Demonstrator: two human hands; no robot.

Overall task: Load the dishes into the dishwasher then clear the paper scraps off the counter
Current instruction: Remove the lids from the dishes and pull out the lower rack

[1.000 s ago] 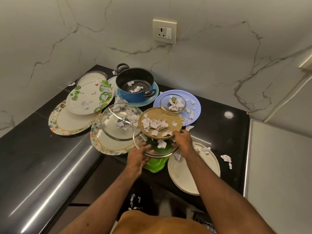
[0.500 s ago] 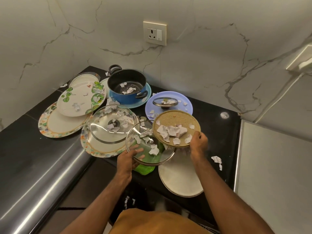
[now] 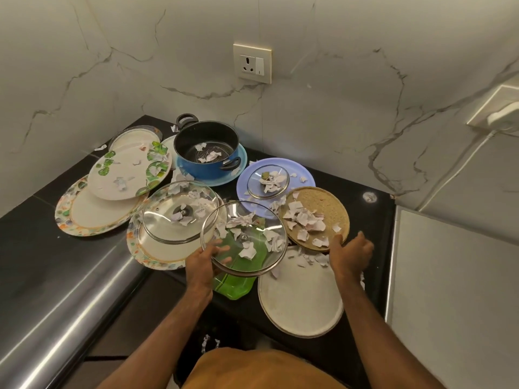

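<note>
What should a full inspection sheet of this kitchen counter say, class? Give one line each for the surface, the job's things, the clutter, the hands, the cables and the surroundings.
Surface: black counter, strewn with dishes and paper.
Job's things: blue pot on a light blue plate; patterned plates; loose glass lid; lilac plate bearing a small glass lid; white plate; paper scraps piled on a round brown mat.
Clutter: green tray beneath the held lid.
Hands: left hand grips the big glass lid by its rim; right hand at the mat's near edge, grip unclear.
Cables: white cable runs down from a wall plug.
Surroundings: marbled wall with a socket.
</note>
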